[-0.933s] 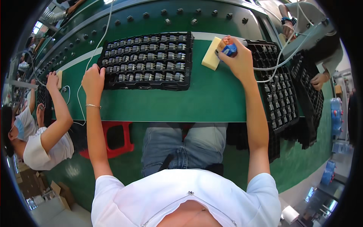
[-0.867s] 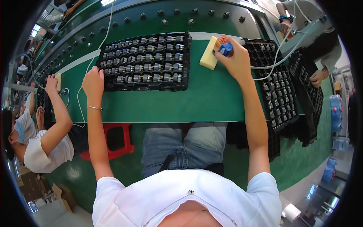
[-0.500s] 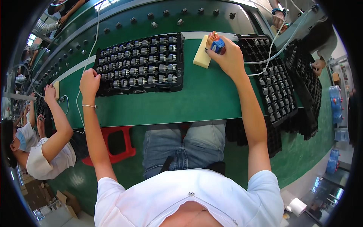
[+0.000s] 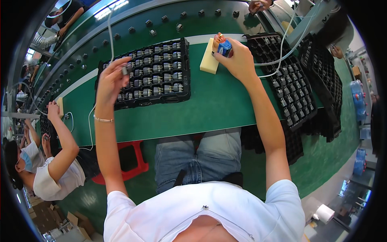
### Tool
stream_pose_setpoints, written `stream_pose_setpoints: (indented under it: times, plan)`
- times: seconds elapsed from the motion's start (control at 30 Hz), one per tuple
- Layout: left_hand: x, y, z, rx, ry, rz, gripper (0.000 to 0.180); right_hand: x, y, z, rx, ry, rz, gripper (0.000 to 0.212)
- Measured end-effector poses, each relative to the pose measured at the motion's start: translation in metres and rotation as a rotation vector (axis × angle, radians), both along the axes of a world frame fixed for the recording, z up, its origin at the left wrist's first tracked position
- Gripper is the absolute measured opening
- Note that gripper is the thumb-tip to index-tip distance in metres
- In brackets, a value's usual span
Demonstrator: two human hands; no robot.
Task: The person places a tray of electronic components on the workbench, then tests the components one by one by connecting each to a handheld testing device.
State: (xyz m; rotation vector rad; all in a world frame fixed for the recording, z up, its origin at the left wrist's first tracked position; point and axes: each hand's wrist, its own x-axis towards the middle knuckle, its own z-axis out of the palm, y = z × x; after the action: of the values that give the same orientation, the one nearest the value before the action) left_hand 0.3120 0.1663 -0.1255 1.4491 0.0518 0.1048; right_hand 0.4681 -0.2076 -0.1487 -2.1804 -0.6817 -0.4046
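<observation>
My left hand (image 4: 109, 84) is raised over the left end of a black tray (image 4: 183, 98), its fingers pinched round a small grey cylindrical part (image 4: 126, 69). Rows of similar grey parts with metal pins (image 4: 156, 80) fill the tray's pockets. To the right, my right hand (image 4: 238, 59) is closed on a small blue object with a copper-orange top (image 4: 223, 48); its kind does not show clearly. That object is at the upper right side of a pale yellow foam block (image 4: 209, 62), and I cannot tell whether they touch.
More black trays of parts (image 4: 296, 94) lie on the right, with white cables (image 4: 278, 60) crossing above. Beyond the bench, small parts stand spaced along a green conveyor (image 4: 164, 18). Co-workers sit at left (image 4: 56, 169) and reach in at far right. A red stool (image 4: 139, 161) is below.
My left hand has lifted from the tray's left edge and moved right over it, now with a grey part showing in its fingers. My right hand still holds the blue object.
</observation>
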Motion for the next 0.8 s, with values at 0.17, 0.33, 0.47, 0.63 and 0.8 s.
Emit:
stream_pose_setpoints:
  times: [0.17,0.33,0.47,0.63,0.8]
  plan:
    - [0.045,-0.062,-0.002,-0.5,0.037,-0.15,0.032,-0.001,0.003,0.003,-0.036,0.018,-0.022,0.05]
    - [0.088,-0.078,-0.018,-0.774,0.041,-0.196,0.031,0.002,0.007,-0.001,0.014,0.007,-0.013,0.051]
    - [0.093,-0.088,-0.025,-0.843,0.115,-0.119,0.035,0.011,0.013,-0.002,0.043,-0.008,-0.017,0.051]
    - [0.088,-0.085,-0.038,-0.756,0.085,-0.22,0.04,0.037,0.025,0.004,-0.07,0.055,-0.073,0.045]
    - [0.089,-0.091,-0.04,-0.643,0.11,0.006,0.041,0.095,0.044,-0.002,-0.016,0.083,-0.021,0.043]
